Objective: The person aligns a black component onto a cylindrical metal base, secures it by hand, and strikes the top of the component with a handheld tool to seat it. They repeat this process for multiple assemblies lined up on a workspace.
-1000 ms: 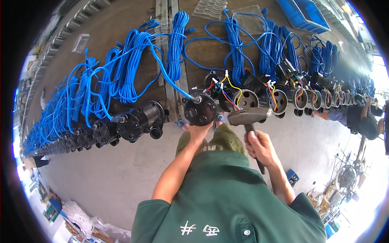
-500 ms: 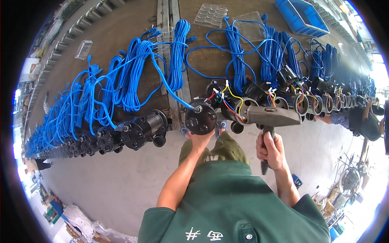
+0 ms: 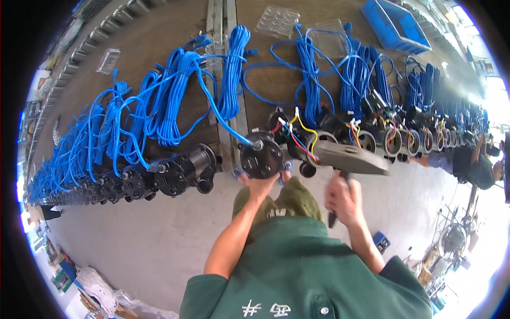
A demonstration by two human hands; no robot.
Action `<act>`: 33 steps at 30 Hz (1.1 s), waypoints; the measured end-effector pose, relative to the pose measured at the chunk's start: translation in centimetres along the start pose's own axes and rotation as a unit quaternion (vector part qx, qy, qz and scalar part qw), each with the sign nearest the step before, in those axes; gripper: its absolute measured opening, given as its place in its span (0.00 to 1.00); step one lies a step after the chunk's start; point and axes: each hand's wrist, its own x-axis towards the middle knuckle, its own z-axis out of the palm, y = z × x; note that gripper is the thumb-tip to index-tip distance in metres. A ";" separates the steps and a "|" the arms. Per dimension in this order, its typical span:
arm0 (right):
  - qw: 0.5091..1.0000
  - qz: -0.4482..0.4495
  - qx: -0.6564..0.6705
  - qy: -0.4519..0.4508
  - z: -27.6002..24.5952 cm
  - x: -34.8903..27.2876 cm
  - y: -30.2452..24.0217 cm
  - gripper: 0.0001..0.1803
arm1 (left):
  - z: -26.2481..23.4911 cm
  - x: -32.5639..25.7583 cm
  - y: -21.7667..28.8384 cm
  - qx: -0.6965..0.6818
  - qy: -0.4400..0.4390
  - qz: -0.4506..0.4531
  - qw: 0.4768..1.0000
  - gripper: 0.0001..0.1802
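We have the black motor (image 3: pixel 261 161) at the near edge of the bench (image 3: pixel 170 24), mid-scene, its round end cap facing us. Our left hand (image 3: pixel 264 186) is against the cap's near edge; the fingers are hidden behind it, so we cannot tell whether they grip. Our right hand (image 3: pixel 342 199), slightly blurred, is closed round the handle of the hammer (image 3: pixel 353 158), whose head lies level, to the right of the cap. We cannot tell whether the head touches the open casing (image 3: pixel 325 137) behind it. Red, blue and yellow wires (image 3: pixel 301 137) with white connectors stand between cap and casing.

A blue cord (image 3: pixel 226 127) leaves the cap, running far and left toward a tied coil (image 3: pixel 178 101). To the left we see a row of capped motors (image 3: pixel 178 173); to the right, more open casings (image 3: pixel 393 141). Farther back lie a clear tray (image 3: pixel 277 20) and, far right, a blue bin (image 3: pixel 406 43). Another person (image 3: pixel 481 170) is at the right.
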 end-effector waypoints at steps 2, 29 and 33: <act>0.967 0.077 -0.236 -0.065 1.7 1.1 2.7 0.23 | -0.2 -0.4 0.1 0.016 -0.021 -0.009 1.000 0.23; 0.986 0.110 -0.119 -0.045 -2.0 -1.1 3.6 0.24 | -2.0 -1.2 2.2 0.092 -0.048 -0.017 0.994 0.28; 0.986 0.140 -0.082 -0.048 -2.9 -1.0 1.0 0.23 | -2.2 -1.4 3.5 0.073 -0.021 0.037 0.996 0.29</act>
